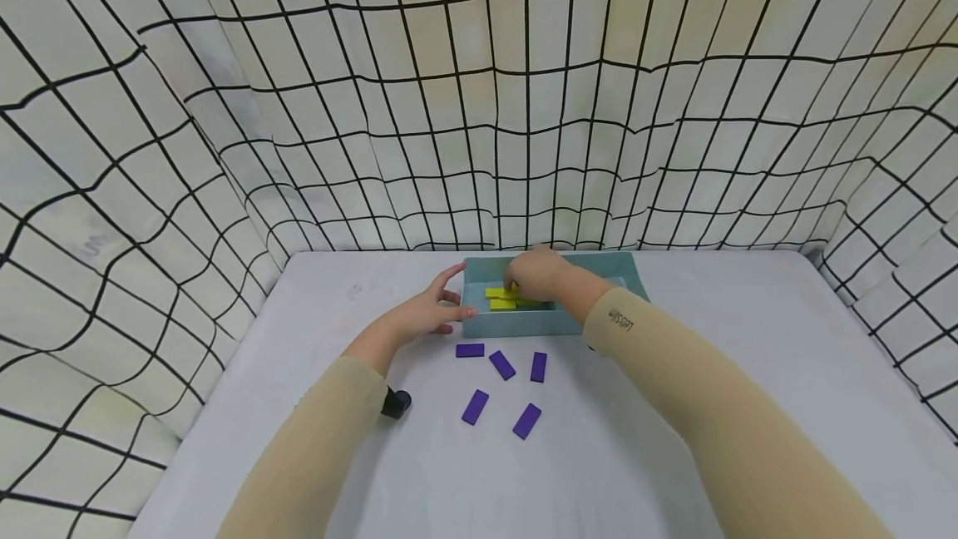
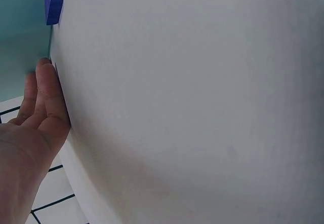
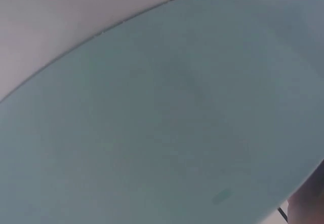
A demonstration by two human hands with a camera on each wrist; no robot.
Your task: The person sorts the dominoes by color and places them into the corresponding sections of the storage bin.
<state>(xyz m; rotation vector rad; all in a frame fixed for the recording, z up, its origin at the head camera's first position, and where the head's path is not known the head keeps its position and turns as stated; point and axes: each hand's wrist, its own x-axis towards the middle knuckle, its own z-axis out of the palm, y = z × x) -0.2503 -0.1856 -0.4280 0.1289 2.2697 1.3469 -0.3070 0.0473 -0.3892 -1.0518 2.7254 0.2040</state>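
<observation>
A shallow teal box [image 1: 524, 324] lies at the far side of the table with several yellow blocks [image 1: 503, 304] inside at its left part. My right hand [image 1: 537, 273] reaches into it from above. Its fingers are bent down and pinch a yellow block, though the fingertips are partly hidden. My left hand [image 1: 427, 312] is at the box's left end, fingers spread and fairly straight, with the thumb against the near corner. In the left wrist view those fingers [image 2: 48, 84] lie against the teal wall. The box wall [image 3: 167, 117] fills most of the right wrist view.
Several purple blocks [image 1: 470, 350] lie scattered on the white table [image 1: 419, 472] in front of the box. A small black object [image 1: 397, 403] shows beside the left sleeve, partly hidden. White walls with black netting [image 1: 524, 131] stand behind and at both sides.
</observation>
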